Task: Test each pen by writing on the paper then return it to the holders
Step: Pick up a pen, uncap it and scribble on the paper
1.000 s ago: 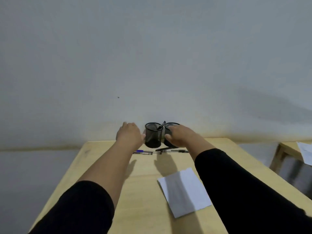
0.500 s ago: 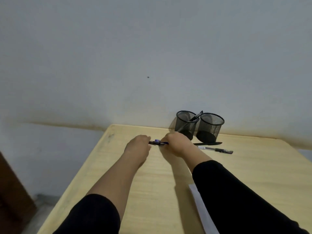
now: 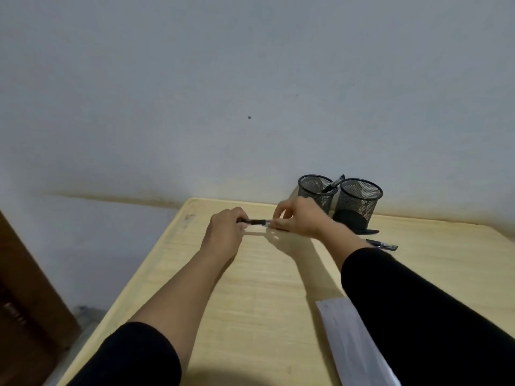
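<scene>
Since the earlier frame both hands have been raised slightly; one pen (image 3: 258,222) is pinched between left hand (image 3: 225,232) and right hand (image 3: 299,220) — apparently being uncapped; paper (image 3: 345,327) unmarked; holders (image 3: 358,201) hold one pen; testing barely begun.

The table (image 3: 259,288) is pale wood with a light grain, and its far edge meets the wall (image 3: 250,79). That wall is plain grey-white, with a small dark speck (image 3: 249,117) above the table's far left corner and a yellowish stain band (image 3: 117,198) running along it at about the height of the tabletop. A scuff (image 3: 189,217) marks the table's far left corner. Left of the table and lower stands a dark brown panel (image 3: 25,302) (door or cabinet, it cannot be told), with grey floor (image 3: 86,319) between it and the table.
</scene>
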### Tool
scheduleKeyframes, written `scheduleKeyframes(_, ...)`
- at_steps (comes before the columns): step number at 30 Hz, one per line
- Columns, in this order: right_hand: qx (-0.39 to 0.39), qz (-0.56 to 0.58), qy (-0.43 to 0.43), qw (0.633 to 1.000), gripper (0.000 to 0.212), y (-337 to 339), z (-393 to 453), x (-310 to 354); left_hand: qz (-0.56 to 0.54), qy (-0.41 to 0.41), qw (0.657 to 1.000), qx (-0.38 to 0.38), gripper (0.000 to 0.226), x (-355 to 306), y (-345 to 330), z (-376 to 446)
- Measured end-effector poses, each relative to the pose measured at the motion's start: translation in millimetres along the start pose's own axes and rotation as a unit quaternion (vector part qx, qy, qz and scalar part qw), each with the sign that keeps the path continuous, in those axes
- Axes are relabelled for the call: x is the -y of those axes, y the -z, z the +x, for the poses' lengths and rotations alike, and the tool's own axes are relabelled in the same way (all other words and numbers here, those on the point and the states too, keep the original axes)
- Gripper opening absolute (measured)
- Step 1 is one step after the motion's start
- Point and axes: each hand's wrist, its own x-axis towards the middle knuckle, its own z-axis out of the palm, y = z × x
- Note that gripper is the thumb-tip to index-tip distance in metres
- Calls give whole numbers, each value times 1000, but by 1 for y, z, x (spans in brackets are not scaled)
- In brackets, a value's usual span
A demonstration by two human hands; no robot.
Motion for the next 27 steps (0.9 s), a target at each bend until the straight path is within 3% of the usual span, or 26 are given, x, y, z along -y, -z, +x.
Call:
scheduleKeyframes(2,-13,172,-35,984,12,23,-7,6,-105,44,992,-47,18,-14,8,-5)
scheduleKeyframes(4,-28,360,-52,931,7,39,-17,7,-146,32,987,-62,18,-27,15,-8)
scheduleKeyframes(6,-25,467,-56,882,7,44,-27,8,-154,0,987,-47,15,-44,17,-13)
scheduleKeyframes(10,-41,513,-53,856,13,37,-47,4,-165,-23,986,-31,16,-71,2,-26)
scheduleKeyframes(17,-109,499,-39,859,20,54,-77,-16,-151,-37,988,-10,20,-108,-15,-35)
scheduleKeyframes(22,-282,601,-88,742,22,120,-107,-68,-87,66,990,-83,20,-58,24,-29)
scheduleKeyframes(27,-222,570,-110,783,23,101,-116,-74,-63,22,998,-15,19,-60,5,-47)
